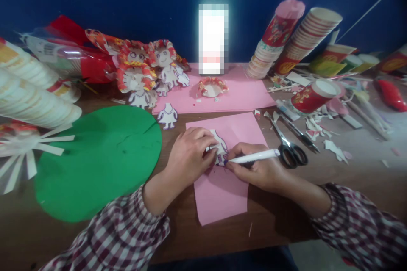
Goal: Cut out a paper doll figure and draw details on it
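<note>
So the paper figure (219,142) stays put, left fingers (208,140) press it while right fingers (233,167) clamp the marker (252,157)

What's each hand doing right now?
Left hand: closed on the white paper cutout.
Right hand: holding the white marker.

"What's hidden?"
"My left hand (188,152) covers part of the paper figure (220,143). Left of it, my feed cuts off the cup stacks (34,97); beyond it, a bright shape (213,36) is pixelated."
</note>
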Motion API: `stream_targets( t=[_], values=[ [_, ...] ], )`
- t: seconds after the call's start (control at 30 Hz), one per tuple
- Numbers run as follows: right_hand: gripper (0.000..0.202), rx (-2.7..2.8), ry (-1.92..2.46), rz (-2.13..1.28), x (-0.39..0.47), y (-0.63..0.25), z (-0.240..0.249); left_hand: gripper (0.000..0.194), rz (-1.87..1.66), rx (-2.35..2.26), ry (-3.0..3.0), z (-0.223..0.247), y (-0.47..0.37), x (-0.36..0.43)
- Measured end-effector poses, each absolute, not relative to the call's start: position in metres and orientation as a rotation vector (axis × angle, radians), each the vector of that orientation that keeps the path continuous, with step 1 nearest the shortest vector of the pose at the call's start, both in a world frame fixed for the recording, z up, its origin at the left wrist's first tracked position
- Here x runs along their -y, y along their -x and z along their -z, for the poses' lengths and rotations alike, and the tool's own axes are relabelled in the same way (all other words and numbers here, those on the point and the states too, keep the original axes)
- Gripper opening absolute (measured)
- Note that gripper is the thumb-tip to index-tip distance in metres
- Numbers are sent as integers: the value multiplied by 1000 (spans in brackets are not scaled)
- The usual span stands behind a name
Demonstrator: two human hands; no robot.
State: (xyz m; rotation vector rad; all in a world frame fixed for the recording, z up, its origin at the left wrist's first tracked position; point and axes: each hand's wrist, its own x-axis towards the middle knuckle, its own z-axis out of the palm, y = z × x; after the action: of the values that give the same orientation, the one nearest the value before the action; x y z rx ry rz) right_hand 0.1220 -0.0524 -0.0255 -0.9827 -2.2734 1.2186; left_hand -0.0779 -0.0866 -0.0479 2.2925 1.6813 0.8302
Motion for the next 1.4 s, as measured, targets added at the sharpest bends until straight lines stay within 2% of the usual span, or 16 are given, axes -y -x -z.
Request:
stream_targets(
  t=[1.4],
  values=[
    [2, 2223, 1005, -1207, 53, -121, 24, 12, -867, -1669, -2276, 47, 78, 87]
  ],
)
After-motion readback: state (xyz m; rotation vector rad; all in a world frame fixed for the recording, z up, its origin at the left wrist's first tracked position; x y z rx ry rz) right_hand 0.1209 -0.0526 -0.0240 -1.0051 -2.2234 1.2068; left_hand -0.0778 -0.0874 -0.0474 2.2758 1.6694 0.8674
